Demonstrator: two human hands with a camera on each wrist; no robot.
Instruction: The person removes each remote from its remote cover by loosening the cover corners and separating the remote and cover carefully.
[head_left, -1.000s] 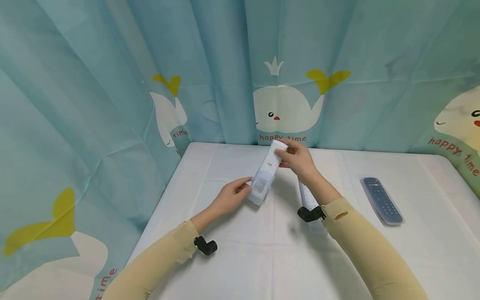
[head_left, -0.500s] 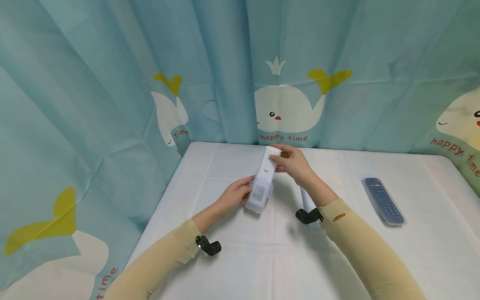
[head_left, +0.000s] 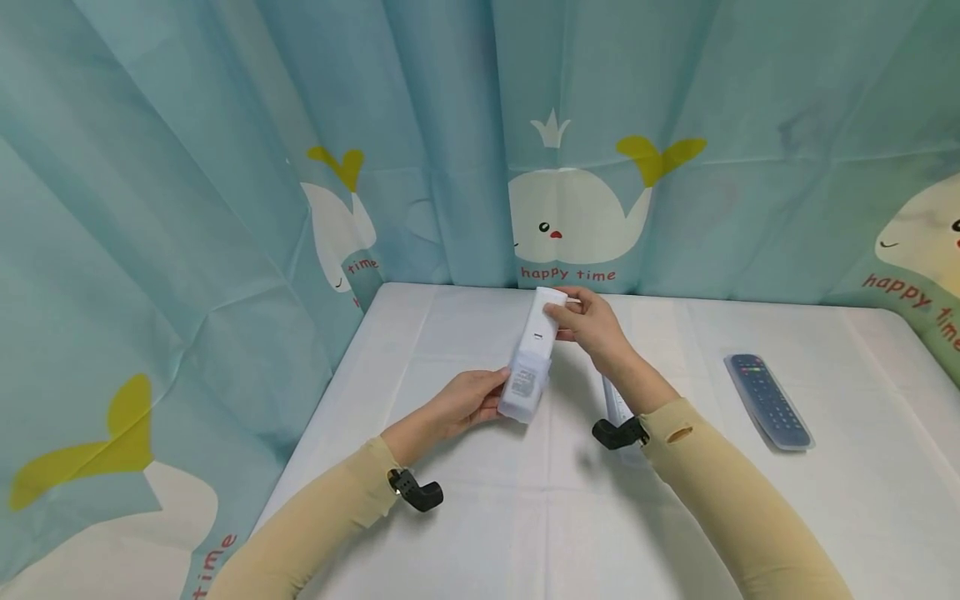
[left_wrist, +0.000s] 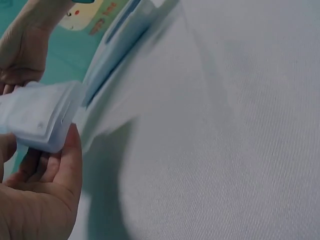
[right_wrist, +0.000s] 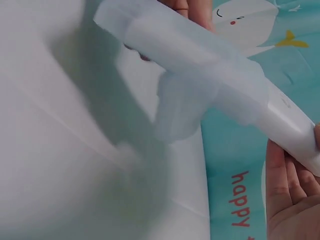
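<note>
A white remote control (head_left: 539, 327) is held tilted above the table, its lower half inside a translucent silicone cover (head_left: 522, 392). My right hand (head_left: 597, 332) pinches the bare upper end between thumb and fingers. At the lower end my left hand (head_left: 467, 403) grips the cover, with its thumb on one side and its fingers beneath. In the right wrist view, a loose flap of the cover (right_wrist: 182, 107) hangs out from the remote's side. The left wrist view shows the covered end (left_wrist: 42, 115) close up between left thumb and fingers.
A dark remote in a clear cover (head_left: 768, 403) lies at the table's right. Another covered remote (head_left: 617, 403) lies partly hidden beneath my right wrist. Behind the white table (head_left: 480, 525) hangs a blue curtain (head_left: 450, 167) with whale prints.
The remote and cover came down slightly, then shifted a little right. My left fingers have moved further under the cover's lower end. The right hand keeps its hold on the upper end.
</note>
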